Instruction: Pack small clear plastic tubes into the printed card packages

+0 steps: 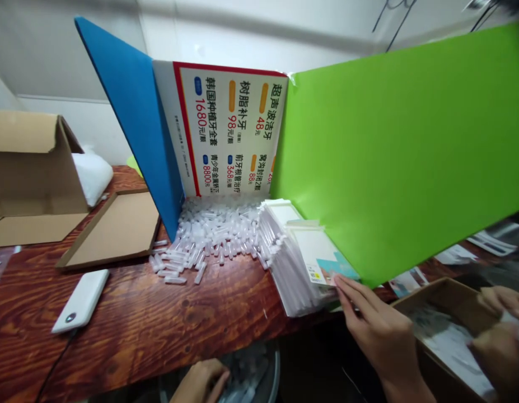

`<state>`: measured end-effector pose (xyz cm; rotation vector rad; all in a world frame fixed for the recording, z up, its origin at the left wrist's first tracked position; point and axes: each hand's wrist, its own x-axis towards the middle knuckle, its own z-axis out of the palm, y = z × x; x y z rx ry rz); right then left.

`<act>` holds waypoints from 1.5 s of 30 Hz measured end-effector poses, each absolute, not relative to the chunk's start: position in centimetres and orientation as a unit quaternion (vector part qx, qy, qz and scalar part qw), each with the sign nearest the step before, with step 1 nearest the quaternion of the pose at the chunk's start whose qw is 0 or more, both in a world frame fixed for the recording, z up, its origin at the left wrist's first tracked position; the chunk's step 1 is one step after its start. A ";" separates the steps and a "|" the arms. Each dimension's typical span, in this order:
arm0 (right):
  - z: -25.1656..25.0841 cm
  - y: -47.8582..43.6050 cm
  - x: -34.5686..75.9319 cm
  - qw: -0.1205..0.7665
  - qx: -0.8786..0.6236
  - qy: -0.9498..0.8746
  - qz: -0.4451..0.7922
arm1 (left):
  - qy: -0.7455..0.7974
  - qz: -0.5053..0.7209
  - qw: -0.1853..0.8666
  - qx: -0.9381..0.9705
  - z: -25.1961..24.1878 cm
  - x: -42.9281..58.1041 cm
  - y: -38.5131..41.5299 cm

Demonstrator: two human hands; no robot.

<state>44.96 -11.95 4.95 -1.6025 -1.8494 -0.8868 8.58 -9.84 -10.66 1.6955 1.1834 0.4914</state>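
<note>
My right hand point(374, 324) reaches forward with its fingers stretched out. Its fingertips touch the near corner of the top packet in a fanned stack of white packets point(293, 252) on the wooden table point(158, 319). My left hand point(200, 382) is low at the bottom edge, below the table's front edge, with its fingers curled. It sits beside a clear bag or bin point(253, 372) holding small tubes; what it grips is hidden. A heap of small clear plastic tubes point(209, 232) lies left of the stack.
Blue point(129, 112), printed point(232, 129) and green point(402, 151) boards stand as screens behind the heap. Open cardboard boxes point(28, 168) and a flat lid point(116, 226) lie at the left, and a white power bank point(80, 301) is near the front. Another person's hands point(500, 336) work in a cardboard box point(444, 294) at the right.
</note>
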 end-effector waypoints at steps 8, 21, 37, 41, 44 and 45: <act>2.3 -13.1 33.6 0.381 -0.389 -0.818 -0.187 | 0.401 0.356 0.732 0.420 -5.2 9.9 -7.7; -14.5 -13.4 29.5 0.062 -0.657 -0.741 0.124 | 0.619 0.449 0.493 0.413 -9.4 5.3 -5.6; -14.3 -14.1 30.4 0.120 -0.671 -0.643 0.348 | 0.549 0.453 0.633 0.305 -10.1 3.4 -5.4; -10.0 -13.8 30.0 0.378 -0.524 -0.450 0.616 | 0.504 0.412 0.684 0.329 -8.3 3.2 -5.0; -8.1 -12.1 29.0 0.516 -0.466 -0.347 0.630 | 0.477 0.382 0.726 0.316 -6.6 3.4 -4.9; -7.8 -11.2 28.7 0.543 -0.465 -0.330 0.616 | 0.472 0.372 0.738 0.307 -6.2 3.5 -4.9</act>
